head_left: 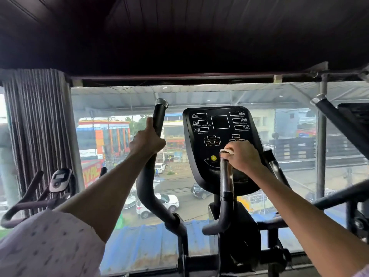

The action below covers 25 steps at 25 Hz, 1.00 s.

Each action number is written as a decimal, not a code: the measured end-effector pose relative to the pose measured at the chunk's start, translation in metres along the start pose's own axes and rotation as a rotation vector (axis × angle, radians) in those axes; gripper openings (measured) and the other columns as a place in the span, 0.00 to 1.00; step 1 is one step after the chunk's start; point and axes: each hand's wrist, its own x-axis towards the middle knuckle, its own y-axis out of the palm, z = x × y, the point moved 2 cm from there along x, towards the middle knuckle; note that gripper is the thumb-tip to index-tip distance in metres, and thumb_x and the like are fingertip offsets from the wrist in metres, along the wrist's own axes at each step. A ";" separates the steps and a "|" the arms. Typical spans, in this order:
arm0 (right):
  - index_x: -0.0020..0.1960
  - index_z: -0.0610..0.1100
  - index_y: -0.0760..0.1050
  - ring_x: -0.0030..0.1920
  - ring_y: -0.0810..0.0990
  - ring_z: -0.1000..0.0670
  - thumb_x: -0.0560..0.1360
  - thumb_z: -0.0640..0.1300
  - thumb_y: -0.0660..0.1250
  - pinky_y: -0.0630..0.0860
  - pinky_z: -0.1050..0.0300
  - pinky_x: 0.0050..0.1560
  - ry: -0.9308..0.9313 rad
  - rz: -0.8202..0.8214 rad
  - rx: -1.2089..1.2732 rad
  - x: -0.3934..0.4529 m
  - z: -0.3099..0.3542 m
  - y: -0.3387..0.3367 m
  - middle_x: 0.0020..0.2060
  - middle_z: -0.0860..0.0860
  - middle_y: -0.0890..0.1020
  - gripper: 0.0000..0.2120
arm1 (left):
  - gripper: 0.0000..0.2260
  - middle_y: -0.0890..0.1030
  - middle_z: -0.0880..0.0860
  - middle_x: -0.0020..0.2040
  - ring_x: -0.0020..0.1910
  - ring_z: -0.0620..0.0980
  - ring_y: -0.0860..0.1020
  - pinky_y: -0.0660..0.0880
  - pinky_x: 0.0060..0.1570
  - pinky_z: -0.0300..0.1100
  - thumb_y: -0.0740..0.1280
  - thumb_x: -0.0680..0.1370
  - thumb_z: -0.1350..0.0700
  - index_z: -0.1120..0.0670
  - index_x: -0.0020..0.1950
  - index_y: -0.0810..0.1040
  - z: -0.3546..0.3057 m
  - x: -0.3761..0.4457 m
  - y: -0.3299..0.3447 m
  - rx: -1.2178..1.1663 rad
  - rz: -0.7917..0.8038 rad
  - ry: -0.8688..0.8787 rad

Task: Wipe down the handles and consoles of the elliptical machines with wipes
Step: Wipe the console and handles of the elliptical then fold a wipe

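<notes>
Hands, catalogued against the console [220, 144]: left hand [146, 139] to its left, curled round the long moving handle [157, 124], apparently steadying it; right hand [242, 155] before its lower face, clamping a white wipe [226, 151] over the short chrome grip [227, 176], likely to rub it.

The console [220, 148] carries small white labels: "RESISTANCE" reads under a box at its left edge; the others, at its left and right edges, are too small. Outside, a red sign [92, 172] shows yellow letters "YR", partly hidden.
</notes>
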 end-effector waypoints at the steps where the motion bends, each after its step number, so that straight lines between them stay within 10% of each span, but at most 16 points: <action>1: 0.47 0.46 0.83 0.42 0.81 0.45 0.74 0.49 0.72 0.74 0.56 0.39 0.014 0.035 -0.034 0.007 0.001 -0.003 0.40 0.47 0.84 0.07 | 0.23 0.77 0.56 0.43 0.40 0.59 0.76 0.73 0.41 0.49 0.66 0.72 0.58 0.51 0.64 0.61 0.003 -0.010 0.001 0.060 -0.025 -0.020; 25: 0.41 0.46 0.84 0.40 0.84 0.49 0.74 0.42 0.74 0.83 0.52 0.42 -0.056 0.028 0.131 0.023 0.003 0.015 0.38 0.51 0.86 0.03 | 0.18 0.79 0.58 0.49 0.42 0.60 0.81 0.78 0.41 0.50 0.68 0.77 0.51 0.60 0.59 0.66 -0.013 -0.004 0.005 -0.025 -0.155 -0.092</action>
